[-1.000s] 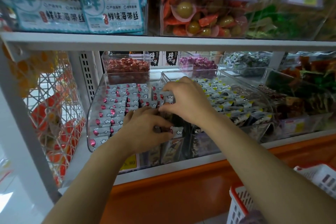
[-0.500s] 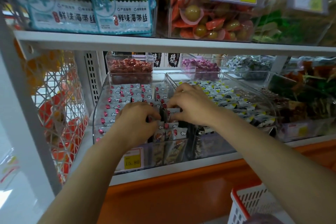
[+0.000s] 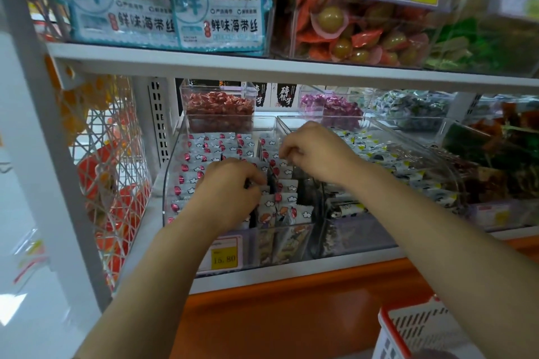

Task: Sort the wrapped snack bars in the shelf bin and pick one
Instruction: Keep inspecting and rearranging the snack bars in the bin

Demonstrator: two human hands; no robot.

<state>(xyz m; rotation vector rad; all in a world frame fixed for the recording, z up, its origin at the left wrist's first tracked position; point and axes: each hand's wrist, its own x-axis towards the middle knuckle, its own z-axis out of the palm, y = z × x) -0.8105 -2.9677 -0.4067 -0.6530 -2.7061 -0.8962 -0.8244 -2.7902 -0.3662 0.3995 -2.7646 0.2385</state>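
Wrapped snack bars [image 3: 210, 151], in white packets printed with a red dot and a small cloud, stand on edge in tight rows inside a clear plastic shelf bin [image 3: 172, 183] at the left of the lower shelf. Both bare forearms reach into this bin from below.

The left hand [image 3: 230, 192] lies knuckles-up over the middle rows, its fingers curled down into a dark gap between the bars. The fingertips are hidden there, so whether that grip is clenched on a bar cannot be told. The right hand [image 3: 315, 151] is further back and a little higher, at the bin's right side. Its fingers are bent, and the grip of thumb and forefinger is closed on the top edges of bars in the rightmost row.

A yellow price label [image 3: 224, 255] reading 15.80 sits on the bin's front wall, just below the left wrist. Touching the bin on its right is a second clear bin [image 3: 408, 172] of white packets with yellow marks. Behind stand a small clear box of red sweets [image 3: 218, 105] and another of purple sweets [image 3: 332, 105]. The white upper shelf [image 3: 262, 67] carries blue-and-white seaweed packets [image 3: 221, 9]. A red-rimmed white basket [image 3: 408, 329] shows at the lower right corner.
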